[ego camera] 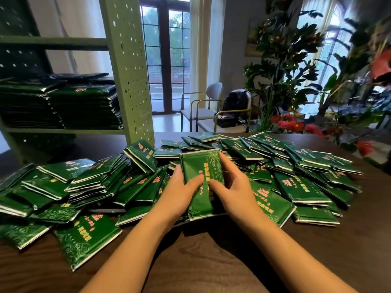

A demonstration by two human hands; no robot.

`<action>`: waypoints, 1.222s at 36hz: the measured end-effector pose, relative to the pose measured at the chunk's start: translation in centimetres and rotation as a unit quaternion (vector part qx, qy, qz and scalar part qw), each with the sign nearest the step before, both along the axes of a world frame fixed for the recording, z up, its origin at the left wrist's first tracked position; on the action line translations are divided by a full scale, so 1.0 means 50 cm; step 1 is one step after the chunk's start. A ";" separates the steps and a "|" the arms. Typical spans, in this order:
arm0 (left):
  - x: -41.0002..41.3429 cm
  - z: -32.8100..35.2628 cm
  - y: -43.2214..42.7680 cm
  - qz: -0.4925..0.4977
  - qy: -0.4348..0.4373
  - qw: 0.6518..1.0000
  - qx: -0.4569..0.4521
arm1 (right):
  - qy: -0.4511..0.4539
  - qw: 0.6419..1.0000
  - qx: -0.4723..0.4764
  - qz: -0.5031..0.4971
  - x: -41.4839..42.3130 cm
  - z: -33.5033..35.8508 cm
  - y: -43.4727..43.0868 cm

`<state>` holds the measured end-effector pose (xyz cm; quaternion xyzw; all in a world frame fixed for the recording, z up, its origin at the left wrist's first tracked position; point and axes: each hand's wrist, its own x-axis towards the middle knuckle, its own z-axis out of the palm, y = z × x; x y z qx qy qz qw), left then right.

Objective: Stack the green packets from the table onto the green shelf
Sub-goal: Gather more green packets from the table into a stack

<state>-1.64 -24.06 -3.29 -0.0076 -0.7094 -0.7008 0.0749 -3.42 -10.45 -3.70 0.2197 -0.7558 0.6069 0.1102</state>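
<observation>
Several green packets (88, 235) with pale edges and pink-yellow print lie scattered in a wide pile across the dark wooden table (211, 261). In the middle, my left hand (179, 193) and my right hand (230, 185) grip one green packet (201, 166) from both sides, thumbs on its top face, above the pile. The green perforated shelf (129, 66) stands at the back left. Two stacks of packets (80, 106) rest on its middle board.
Behind the table stand a chair with a black backpack (232, 106), tall windows and large plants with red flowers (292, 123) at the right. The shelf's upright post meets the table just left of the pile's far side.
</observation>
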 end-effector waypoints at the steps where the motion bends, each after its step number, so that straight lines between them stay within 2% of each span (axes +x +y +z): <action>1: -0.002 -0.003 0.001 0.009 -0.001 1.000 -0.011 | 0.026 0.999 0.036 -0.013 0.000 -0.002 0.001; 5: -0.002 -0.003 0.005 0.018 0.007 1.000 -0.022 | 0.126 0.982 0.129 -0.045 -0.002 0.010 0.010; 7: -0.001 -0.001 0.004 0.026 0.004 1.000 -0.007 | 0.149 0.972 0.161 -0.079 -0.014 0.020 0.026; 10: -0.003 0.001 -0.001 0.026 -0.019 0.999 0.028 | 0.167 0.937 0.269 -0.146 -0.032 0.033 0.071; 13: -0.004 0.003 -0.004 0.023 -0.045 0.997 0.051 | 0.114 0.865 0.441 -0.213 -0.043 0.045 0.118; 15: -0.002 0.004 -0.005 0.021 -0.053 0.997 0.060 | 0.056 0.829 0.507 -0.231 -0.046 0.052 0.138; 18: -0.002 0.001 -0.008 0.024 -0.060 0.995 0.075 | -0.015 0.798 0.562 -0.218 -0.043 0.062 0.159; 21: -0.001 0.003 -0.009 0.032 -0.076 0.994 0.078 | -0.080 0.771 0.611 -0.158 -0.034 0.066 0.176; 24: -0.001 0.005 -0.007 0.035 -0.090 0.991 0.093 | -0.101 0.754 0.638 -0.118 -0.026 0.070 0.179; 27: 0.002 0.008 -0.005 0.016 -0.106 0.989 0.104 | -0.107 0.770 0.619 -0.107 -0.023 0.074 0.177; 32: 0.000 0.001 0.002 -0.005 -0.121 0.987 0.110 | -0.070 0.882 0.452 -0.116 -0.034 0.078 0.177; 35: 0.002 -0.001 0.002 -0.020 -0.114 0.989 0.091 | -0.004 0.926 0.348 -0.148 -0.039 0.078 0.169; 39: 0.004 -0.002 0.002 -0.018 -0.097 0.993 0.060 | 0.054 0.960 0.234 -0.145 -0.030 0.077 0.138; 44: 0.004 -0.005 0.001 -0.006 -0.089 0.995 0.046 | 0.110 0.963 0.207 -0.134 -0.013 0.062 0.089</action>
